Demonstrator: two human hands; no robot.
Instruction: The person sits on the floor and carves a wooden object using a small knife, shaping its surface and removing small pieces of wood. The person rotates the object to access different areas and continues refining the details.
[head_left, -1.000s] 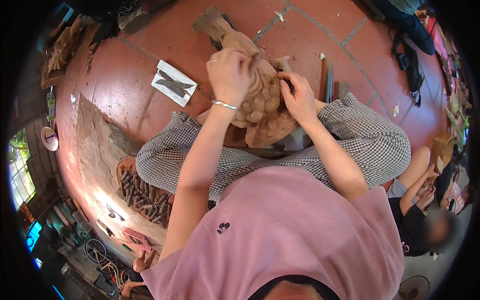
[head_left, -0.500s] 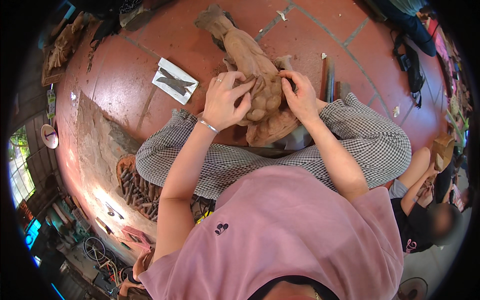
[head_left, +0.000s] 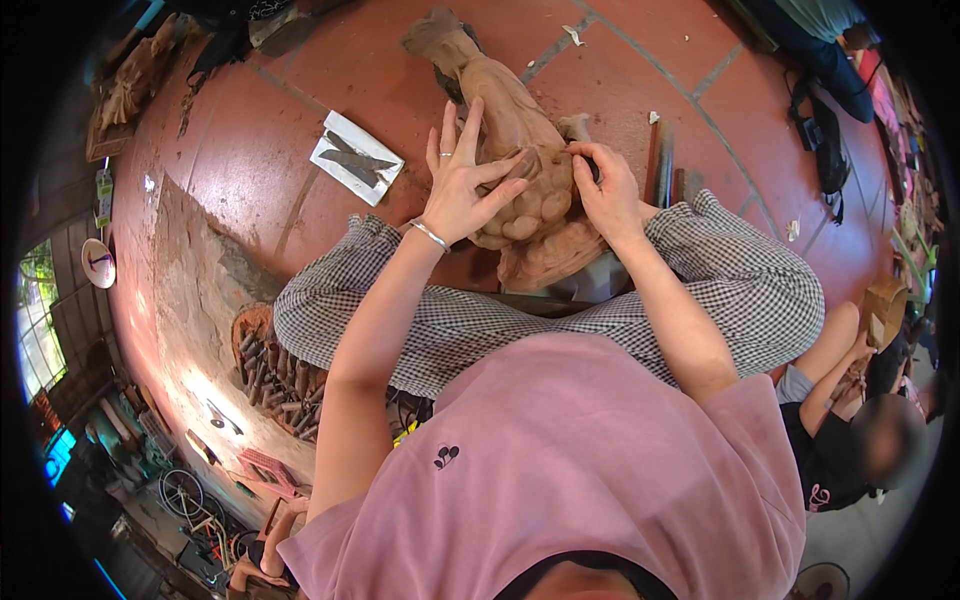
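Note:
A brown wood carving (head_left: 510,110), long at its far end and knobbly with rounded lumps nearer me, lies tilted on the floor in front of my crossed legs. My left hand (head_left: 462,190) is over its left side, middle and ring fingers spread upward. Between its index finger and thumb sits a small brown piece (head_left: 523,165), perhaps folded sandpaper, against the carved surface. Along the carving's right edge, my right hand (head_left: 608,190) has its fingers curled and thumb pressed in, gripping that edge. Anything smaller under those fingertips is hidden.
Dark blades (head_left: 355,160) rest on a white sheet (head_left: 328,158) to the left. A round container of many tool handles (head_left: 285,385) stands by my left knee. Right of the carving lies a dark rod (head_left: 661,165). Another person (head_left: 825,420) sits at the right.
My left hand's middle and ring fingers have lifted and straightened, and its index and thumb have shifted right over the carving. My right hand stays on the right edge.

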